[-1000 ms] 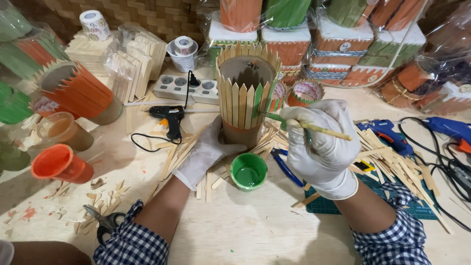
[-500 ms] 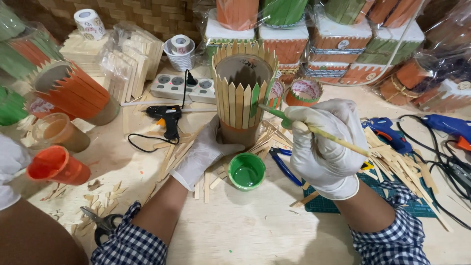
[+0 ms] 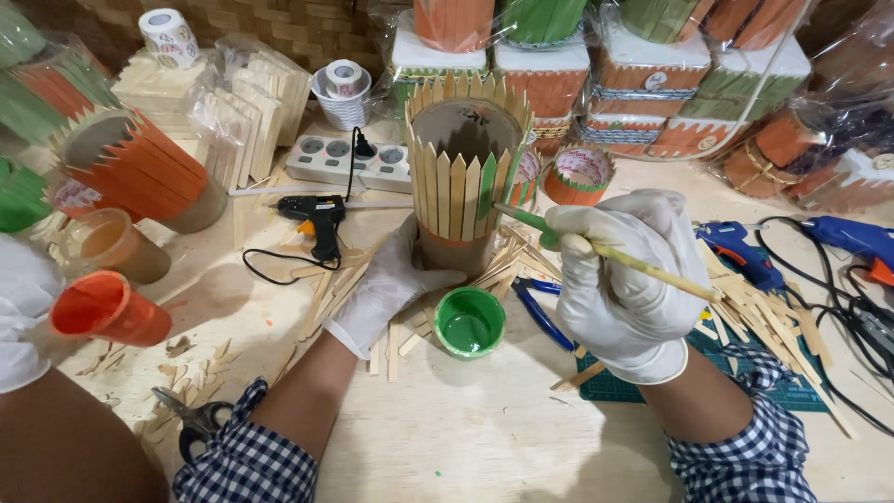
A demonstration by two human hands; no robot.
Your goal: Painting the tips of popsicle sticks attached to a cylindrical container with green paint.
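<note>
I count two gloved hands of mine at work. My left hand (image 3: 396, 284) lies flat and open on the tabletop (image 3: 466, 438), its fingers pressed against the foot of the holder (image 3: 464, 168), a tube ringed with pointed wooden sticks. My right hand (image 3: 624, 279) is clenched round one brush (image 3: 605, 250).

The brush's long axis runs nearly level, from the right down by my wrist up and left to its green tip, which touches a green-painted stick on the holder's right side. I see one stick painted green; the rest of the ring facing me is bare wood. The holder stands upright, mouth up, about mid-tabletop toward the far edge.

One green paint cup (image 3: 469, 321) stands open just in front of the holder, between my hands. Loose sticks (image 3: 745, 307) lie scattered around the holder's foot and off to the right.

Glue guns: three, one black (image 3: 317, 219) left of the holder, two blue (image 3: 736, 250) toward the right edge. One power strip (image 3: 349, 160) lies behind the black one. One pair of scissors (image 3: 191, 419) lies near the left front corner. One orange cup (image 3: 107, 312) is held at the left edge by another person's gloved hand (image 3: 23, 312).
</note>
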